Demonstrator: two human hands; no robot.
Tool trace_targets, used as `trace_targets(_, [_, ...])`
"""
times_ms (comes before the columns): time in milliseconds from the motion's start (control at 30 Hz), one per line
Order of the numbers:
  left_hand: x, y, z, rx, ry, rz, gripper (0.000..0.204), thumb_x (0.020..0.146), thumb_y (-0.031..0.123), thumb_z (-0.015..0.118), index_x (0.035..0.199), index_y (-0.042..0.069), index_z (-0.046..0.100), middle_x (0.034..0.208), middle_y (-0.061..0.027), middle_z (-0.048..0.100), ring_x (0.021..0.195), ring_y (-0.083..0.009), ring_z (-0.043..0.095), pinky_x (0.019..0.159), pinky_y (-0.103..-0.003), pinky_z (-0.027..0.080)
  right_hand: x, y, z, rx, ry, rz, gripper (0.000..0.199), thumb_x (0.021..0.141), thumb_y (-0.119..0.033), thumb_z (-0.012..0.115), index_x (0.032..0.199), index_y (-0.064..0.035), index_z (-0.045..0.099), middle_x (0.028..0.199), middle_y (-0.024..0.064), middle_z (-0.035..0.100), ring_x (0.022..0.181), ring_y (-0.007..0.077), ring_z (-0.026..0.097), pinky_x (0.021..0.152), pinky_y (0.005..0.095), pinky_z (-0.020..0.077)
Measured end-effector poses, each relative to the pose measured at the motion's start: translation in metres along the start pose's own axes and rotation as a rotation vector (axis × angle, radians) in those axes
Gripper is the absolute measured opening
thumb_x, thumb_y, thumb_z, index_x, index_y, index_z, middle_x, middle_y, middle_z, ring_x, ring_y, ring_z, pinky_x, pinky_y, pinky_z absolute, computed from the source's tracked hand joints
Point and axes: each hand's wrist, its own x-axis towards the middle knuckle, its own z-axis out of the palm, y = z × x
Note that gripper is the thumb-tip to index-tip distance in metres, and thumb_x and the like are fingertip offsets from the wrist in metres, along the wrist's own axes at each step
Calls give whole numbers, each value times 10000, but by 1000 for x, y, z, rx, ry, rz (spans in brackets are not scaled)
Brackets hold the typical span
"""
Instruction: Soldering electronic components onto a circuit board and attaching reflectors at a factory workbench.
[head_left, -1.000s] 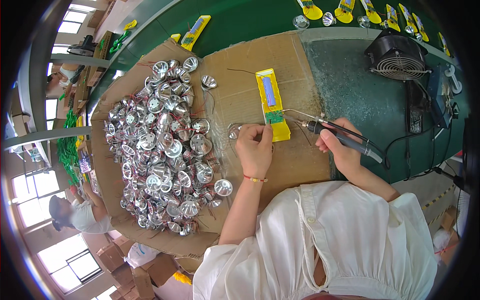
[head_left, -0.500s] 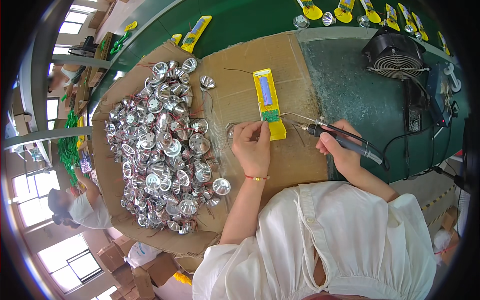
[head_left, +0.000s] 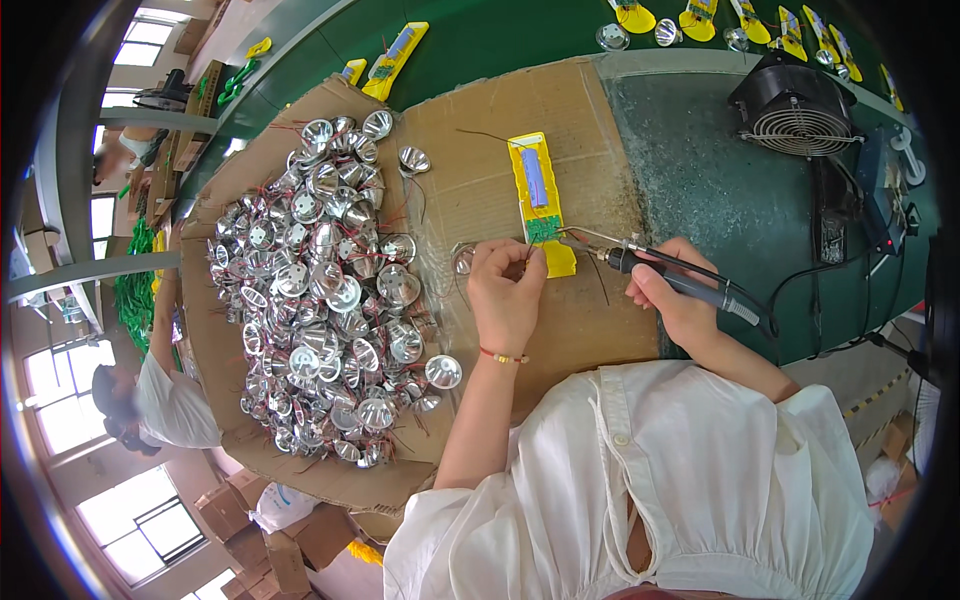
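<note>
The yellow housing (head_left: 560, 262) lies on the cardboard sheet (head_left: 480, 130) on the green desk (head_left: 690, 140), its purple cell (head_left: 535, 178) toward the far end and its green circuit board (head_left: 543, 229) nearer. The left hand (head_left: 506, 295) is at the housing's near left side, thumb and fingertips pressed together; what they pinch is too small to tell. The right hand (head_left: 683, 308) has its fingers wrapped around the soldering iron (head_left: 690, 282), whose tip reaches the board's right edge; whether it touches cannot be told. With 2 hands working so close, a slip of the iron could burn the left fingertips. The housing appears unclamped, so a sideways push could turn it and send the tip onto the wrong spot or toward the cell. Lingering too long could overheat the board or soften the plastic, and the cable (head_left: 770, 318) trailing right could tug the iron off its mark. On the left, 1 loose reflector (head_left: 463, 261) sits just beside the left hand, where a careless knuckle could knock it; the reflector pile (head_left: 320, 290) lies farther left.
</note>
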Motion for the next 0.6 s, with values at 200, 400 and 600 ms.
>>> trace_targets(200, [0, -4, 2, 48, 23, 52, 101, 734, 47, 656, 762, -44, 620, 837, -72, 556, 618, -97, 530, 554, -217, 452, 3, 1, 5, -7, 5, -17, 123, 826, -96, 591, 859, -6, 513, 675, 95, 602, 567, 93, 558, 510, 214, 460])
trace_targets(400, [0, -1, 4, 16, 42, 39, 107, 731, 52, 656, 760, -45, 621, 823, -68, 555, 605, -95, 524, 551, -218, 446, 2, 0, 3, -220, -24, -118, 130, 808, -109, 617, 832, -12, 533, 652, 45, 604, 542, 68, 548, 491, 204, 441])
trace_targets(600, [1, -3, 5, 39, 49, 54, 106, 733, 51, 654, 756, -47, 620, 817, -70, 555, 607, -97, 529, 555, -218, 450, 5, -9, 7, -512, -89, -514, 116, 720, -68, 680, 770, -19, 588, 601, 59, 581, 471, 115, 537, 440, 242, 415])
